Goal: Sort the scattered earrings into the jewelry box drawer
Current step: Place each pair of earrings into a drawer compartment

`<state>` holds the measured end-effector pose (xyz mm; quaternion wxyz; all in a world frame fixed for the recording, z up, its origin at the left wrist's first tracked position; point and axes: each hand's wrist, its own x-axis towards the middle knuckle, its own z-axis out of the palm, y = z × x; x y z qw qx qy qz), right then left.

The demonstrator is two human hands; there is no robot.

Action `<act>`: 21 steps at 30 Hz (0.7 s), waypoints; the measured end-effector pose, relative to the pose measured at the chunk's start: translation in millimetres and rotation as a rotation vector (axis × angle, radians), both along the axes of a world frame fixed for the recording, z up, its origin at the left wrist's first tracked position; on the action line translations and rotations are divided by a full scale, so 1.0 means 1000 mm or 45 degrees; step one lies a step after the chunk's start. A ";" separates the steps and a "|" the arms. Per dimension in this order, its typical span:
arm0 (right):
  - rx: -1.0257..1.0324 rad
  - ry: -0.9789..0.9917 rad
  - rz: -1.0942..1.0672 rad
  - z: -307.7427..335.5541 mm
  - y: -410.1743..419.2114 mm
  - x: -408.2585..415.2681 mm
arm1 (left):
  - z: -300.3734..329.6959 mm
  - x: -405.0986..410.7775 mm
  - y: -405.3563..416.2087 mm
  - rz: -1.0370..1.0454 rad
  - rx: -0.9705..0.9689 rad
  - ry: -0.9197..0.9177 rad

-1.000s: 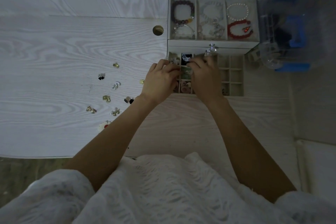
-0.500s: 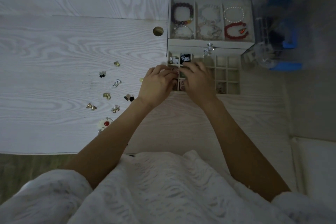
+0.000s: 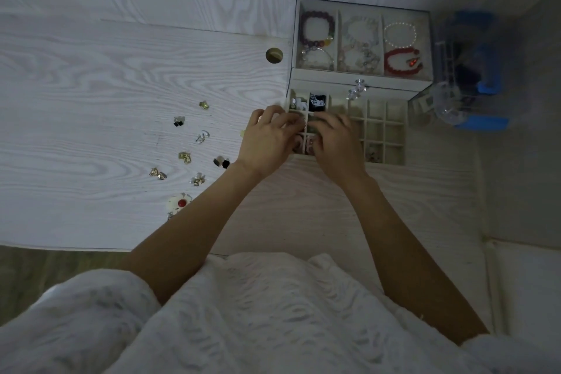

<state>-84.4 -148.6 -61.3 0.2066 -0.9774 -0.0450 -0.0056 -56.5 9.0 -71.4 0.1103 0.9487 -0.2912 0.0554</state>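
The jewelry box point(image 3: 340, 77) stands at the back right, its divided drawer point(image 3: 376, 121) pulled open toward me. My left hand point(image 3: 268, 141) and my right hand point(image 3: 338, 144) hover over the drawer's left compartments. Their curled fingertips meet on a small greenish earring point(image 3: 310, 128), which is mostly hidden. Some left compartments hold earrings: a white one point(image 3: 299, 103) and a black one point(image 3: 317, 102). Several loose earrings lie on the table to the left, among them a gold pair point(image 3: 158, 173), a black pair point(image 3: 221, 162) and a white flower with a red centre point(image 3: 179, 203).
Bracelets point(image 3: 317, 29) fill the box's glass-topped upper tray. A crystal knob point(image 3: 356, 89) sticks out above the drawer. A clear and blue container point(image 3: 467, 85) stands right of the box. A cable hole point(image 3: 274, 55) is in the white wood table point(image 3: 91, 85).
Both hands have slid a little toward me, from the drawer's back row to its middle rows, with fingertips staying together. The loose earrings on the table have not moved.
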 end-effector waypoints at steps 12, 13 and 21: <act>-0.227 0.093 0.076 0.005 0.012 0.001 | -0.004 -0.013 0.026 0.105 -0.211 -0.012; -0.249 0.117 0.079 0.005 0.013 0.002 | -0.006 -0.014 0.029 0.106 -0.200 0.010; -0.024 -0.122 0.161 0.016 0.031 -0.024 | 0.023 -0.044 0.062 0.232 -0.581 0.383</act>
